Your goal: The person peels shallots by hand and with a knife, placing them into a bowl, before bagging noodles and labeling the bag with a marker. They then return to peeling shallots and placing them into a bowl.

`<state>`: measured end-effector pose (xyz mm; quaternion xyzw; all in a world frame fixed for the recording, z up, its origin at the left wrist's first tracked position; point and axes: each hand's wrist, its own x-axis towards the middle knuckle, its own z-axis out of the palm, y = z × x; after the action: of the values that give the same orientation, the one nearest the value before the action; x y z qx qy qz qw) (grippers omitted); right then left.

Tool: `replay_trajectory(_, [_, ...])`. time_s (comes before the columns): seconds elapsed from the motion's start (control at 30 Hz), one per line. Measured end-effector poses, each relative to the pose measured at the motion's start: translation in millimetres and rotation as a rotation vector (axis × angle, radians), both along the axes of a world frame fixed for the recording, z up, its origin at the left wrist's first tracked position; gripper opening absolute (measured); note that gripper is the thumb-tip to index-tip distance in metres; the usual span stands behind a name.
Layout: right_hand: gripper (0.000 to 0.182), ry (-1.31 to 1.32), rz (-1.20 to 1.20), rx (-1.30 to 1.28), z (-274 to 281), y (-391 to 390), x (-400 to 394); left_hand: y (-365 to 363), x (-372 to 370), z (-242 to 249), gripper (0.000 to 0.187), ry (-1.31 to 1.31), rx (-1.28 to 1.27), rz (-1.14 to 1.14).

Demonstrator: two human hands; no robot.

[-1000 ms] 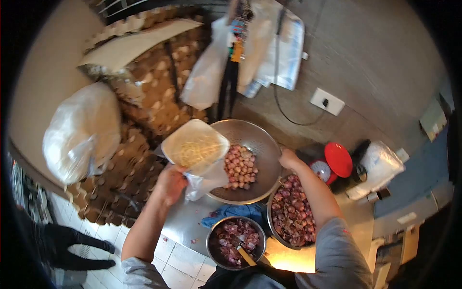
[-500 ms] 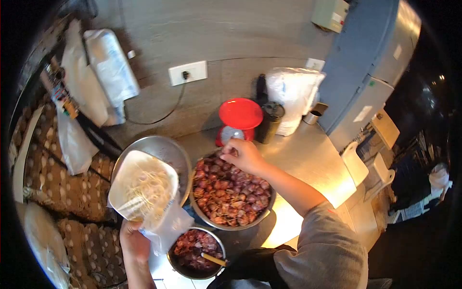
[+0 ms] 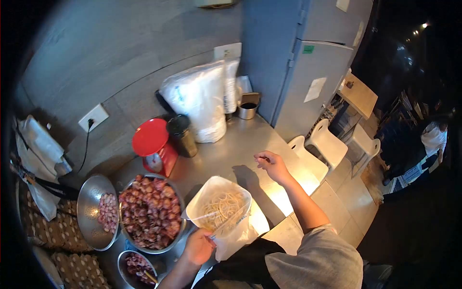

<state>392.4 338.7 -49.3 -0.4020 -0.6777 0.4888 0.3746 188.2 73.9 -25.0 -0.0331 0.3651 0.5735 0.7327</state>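
Note:
My left hand (image 3: pixel 199 245) grips the near edge of a white square tray (image 3: pixel 192 212), with fingers wrapped at its corner. Pale thin strands (image 3: pixel 225 208) lie in it, and clear plastic wrap (image 3: pixel 236 241) hangs from its near side. Raised over the right part of the metal counter, my right hand (image 3: pixel 273 167) has its fingers curled together; what they hold, if anything, I cannot make out. A large bowl of red shallots (image 3: pixel 150 212) stands left of the tray. Beside it, a steel colander (image 3: pixel 89 212) contains peeled shallots (image 3: pixel 108 212).
A smaller metal bowl (image 3: pixel 122 277) with a yellow-handled tool (image 3: pixel 150 276) sits at the front left. Behind stand a red kitchen scale (image 3: pixel 150 137), a dark bottle (image 3: pixel 183 136), white plastic packs (image 3: pixel 199 98) and a metal can (image 3: pixel 248 111). White chairs (image 3: pixel 326 144) are beyond the counter (image 3: pixel 231 156).
My view has turned right. The tray, in my left hand, has moved from above the colander to right of the shallot bowl. My right hand has left the shallots and is over the counter.

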Motion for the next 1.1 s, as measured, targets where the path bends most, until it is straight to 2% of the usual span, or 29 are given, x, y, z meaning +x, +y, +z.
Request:
replay_trajectory(0.17, [0.016, 0.009, -0.015, -0.077, -24.8, 82.8, 62.4, 55.3, 35.9, -107.7, 0.055, 0.127, -0.026, 0.011])
replay_trajectory(0.27, [0.021, 0.035, -0.04, 0.036, -11.3, 144.1, 59.4, 85.3, 51.6, -94.2, 0.052, 0.204, -0.167, 0.131])
replay_trajectory(0.33, [0.028, 0.09, -0.06, 0.175, 3.4, 182.8, 37.5, 93.0, 48.1, -104.1, 0.045, 0.284, -0.275, 0.157])
replay_trajectory(0.37, [0.032, 0.033, -0.098, 0.272, 0.3, 207.8, 21.9, 93.9, 45.7, -111.0, 0.042, 0.325, -0.33, 0.172])
replay_trajectory(0.43, [0.042, -0.076, -0.182, 0.467, -5.3, 255.4, -10.1, 97.3, 45.0, -121.6, 0.042, 0.298, -0.271, 0.261])
replay_trajectory(0.53, [0.056, 0.118, 0.053, -0.226, 28.6, 297.4, -38.5, 103.7, 39.2, -136.9, 0.045, 0.272, -0.203, 0.289])
replay_trajectory(0.57, [0.063, 0.126, -0.017, -0.186, 29.2, 309.3, -50.7, 107.7, 37.8, -135.5, 0.046, 0.248, -0.169, 0.278])
replay_trajectory(0.6, [0.063, 0.186, 0.109, -0.353, 24.3, 331.9, -59.5, 110.8, 36.2, -133.3, 0.047, 0.225, -0.136, 0.269])
replay_trajectory(0.67, [0.056, 0.184, 0.141, -0.48, -19.5, 391.0, -85.2, 114.0, 34.1, -123.2, 0.047, 0.249, -0.119, 0.225])
replay_trajectory(0.7, [0.054, 0.155, 0.087, -0.488, -1.2, 379.5, -90.4, 116.9, 34.9, -115.6, 0.046, 0.262, -0.126, 0.212])
replay_trajectory(0.8, [0.051, 0.125, 0.081, -0.41, -37.9, 416.0, -108.3, 119.7, 36.5, -99.0, 0.048, 0.381, -0.19, 0.148])
replay_trajectory(0.87, [0.048, 0.142, 0.012, -0.577, 12.2, 376.1, -100.8, 124.2, 37.3, -81.5, 0.047, 0.508, -0.226, 0.088])
replay_trajectory(0.9, [0.046, 0.051, 0.048, -0.474, 7.7, 381.8, -97.2, 121.0, 35.1, -85.4, 0.048, 0.568, -0.295, 0.09])
replay_trajectory(1.0, [0.051, -0.129, 0.286, -0.487, 3.7, 385.3, -86.4, 109.9, 29.9, -95.2, 0.049, 0.779, -0.434, 0.094])
replay_trajectory(1.03, [0.044, -0.147, 0.244, -0.491, -0.7, 385.3, -88.4, 108.5, 30.6, -93.3, 0.046, 0.876, -0.443, 0.102])
replay_trajectory(1.1, [0.043, -0.266, 0.19, -0.361, -9.0, 386.2, -96.0, 105.1, 27.9, -95.8, 0.044, 1.031, -0.463, 0.127])
